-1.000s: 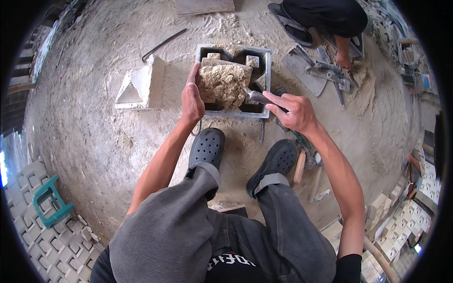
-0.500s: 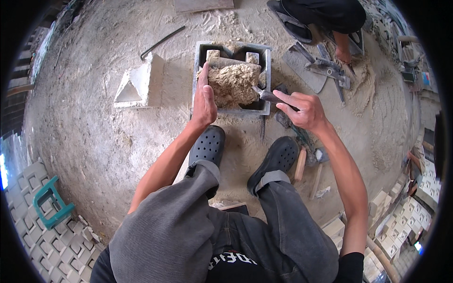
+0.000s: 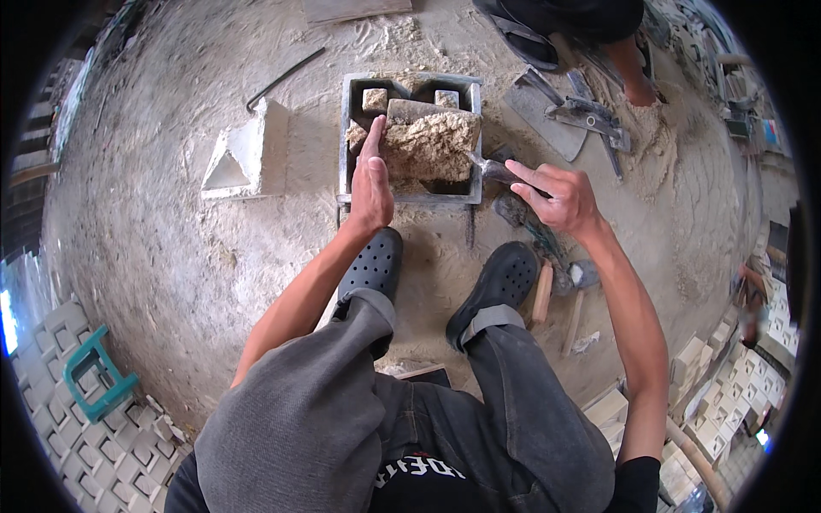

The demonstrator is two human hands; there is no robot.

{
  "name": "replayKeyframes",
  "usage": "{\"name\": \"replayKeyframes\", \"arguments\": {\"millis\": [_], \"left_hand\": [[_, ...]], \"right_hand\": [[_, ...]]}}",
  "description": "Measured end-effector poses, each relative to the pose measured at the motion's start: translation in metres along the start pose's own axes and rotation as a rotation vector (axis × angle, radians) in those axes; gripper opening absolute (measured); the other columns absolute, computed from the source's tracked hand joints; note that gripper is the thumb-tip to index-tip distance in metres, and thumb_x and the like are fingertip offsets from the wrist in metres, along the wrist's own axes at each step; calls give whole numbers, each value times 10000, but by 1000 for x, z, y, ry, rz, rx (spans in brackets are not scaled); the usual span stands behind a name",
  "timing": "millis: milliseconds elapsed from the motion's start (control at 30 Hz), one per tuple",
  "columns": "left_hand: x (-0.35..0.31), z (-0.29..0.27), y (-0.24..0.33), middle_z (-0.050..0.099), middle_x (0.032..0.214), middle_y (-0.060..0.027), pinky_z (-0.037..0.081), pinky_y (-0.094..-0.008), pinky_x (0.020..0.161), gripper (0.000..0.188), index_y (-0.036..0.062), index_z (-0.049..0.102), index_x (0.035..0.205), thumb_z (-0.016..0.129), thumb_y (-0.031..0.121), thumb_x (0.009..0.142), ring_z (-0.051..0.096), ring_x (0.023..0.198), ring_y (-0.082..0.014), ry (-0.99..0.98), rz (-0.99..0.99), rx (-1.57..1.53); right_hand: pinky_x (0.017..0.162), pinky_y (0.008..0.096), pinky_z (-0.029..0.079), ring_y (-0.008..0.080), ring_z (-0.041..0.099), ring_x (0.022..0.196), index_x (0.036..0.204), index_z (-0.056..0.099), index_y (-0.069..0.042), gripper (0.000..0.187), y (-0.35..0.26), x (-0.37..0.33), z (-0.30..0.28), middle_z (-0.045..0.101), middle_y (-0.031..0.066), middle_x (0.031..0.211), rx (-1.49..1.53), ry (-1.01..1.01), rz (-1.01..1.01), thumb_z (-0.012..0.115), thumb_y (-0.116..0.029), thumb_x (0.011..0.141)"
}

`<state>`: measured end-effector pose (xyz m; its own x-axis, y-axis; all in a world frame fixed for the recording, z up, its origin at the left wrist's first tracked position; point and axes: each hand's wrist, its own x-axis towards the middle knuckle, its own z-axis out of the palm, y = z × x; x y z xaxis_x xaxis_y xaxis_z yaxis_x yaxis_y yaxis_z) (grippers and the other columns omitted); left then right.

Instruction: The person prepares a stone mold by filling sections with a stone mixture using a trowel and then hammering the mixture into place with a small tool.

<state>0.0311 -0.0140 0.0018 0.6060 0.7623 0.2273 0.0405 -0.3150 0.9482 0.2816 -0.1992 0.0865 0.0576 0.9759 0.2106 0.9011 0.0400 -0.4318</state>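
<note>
Head-worn wide fisheye, facing down at floor (image 3: 184,282).

The mould (image 3: 436,198) is grey with a dusty tan bloom; the mix (image 3: 432,141) over it is sandy beige, mottled darker. Just right of the mould, the tool (image 3: 499,172) shows a dark handle. Left of the mould, the block (image 3: 244,158) is off-white. Below the mould come clogs (image 3: 494,282) — dark grey, dotted with rows of holes — then faded grey jeans (image 3: 291,410) and a black shirt (image 3: 637,483) with white print. Far below-left of the mould, the stool (image 3: 77,383) is teal.
</note>
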Motion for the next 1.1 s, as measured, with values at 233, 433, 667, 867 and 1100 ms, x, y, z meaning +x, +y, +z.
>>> {"name": "replayKeyframes", "arguments": {"millis": [233,433,667,867,1100], "left_hand": [[5,9,1,373,1548,-281,235,-410,1219,844,-105,327,1505,139,581,1052,332,1469,-373,-5,7,6],[21,10,-6,369,1551,-284,232,-411,1220,820,-103,329,1505,139,560,1061,325,1472,-380,12,21,24],[53,-13,-29,363,1554,-286,229,-413,1222,792,-100,332,1505,140,535,1072,318,1476,-389,64,-10,184],[80,-11,-39,373,1556,-268,239,-401,1222,753,-87,339,1506,147,505,1082,315,1476,-392,-28,-22,324],[97,6,-42,393,1545,-270,256,-391,1214,768,-66,352,1510,131,528,1075,348,1460,-386,-46,-131,265]], "right_hand": [[472,373,419,239,525,502,1226,733,-202,381,2,1,1,530,71,600,-3,37,14,784,-218,849],[475,379,431,252,551,512,1216,737,-205,357,4,11,5,555,73,612,-16,47,49,773,-252,865],[484,385,449,263,571,525,1215,738,-226,339,19,42,12,569,69,611,-108,82,-11,753,-298,884],[492,384,472,273,586,545,1228,730,-253,325,33,58,11,580,69,616,-166,108,-27,725,-315,909],[503,382,471,270,583,551,1250,720,-214,351,46,64,4,573,80,638,-205,114,-48,735,-287,907]]}}
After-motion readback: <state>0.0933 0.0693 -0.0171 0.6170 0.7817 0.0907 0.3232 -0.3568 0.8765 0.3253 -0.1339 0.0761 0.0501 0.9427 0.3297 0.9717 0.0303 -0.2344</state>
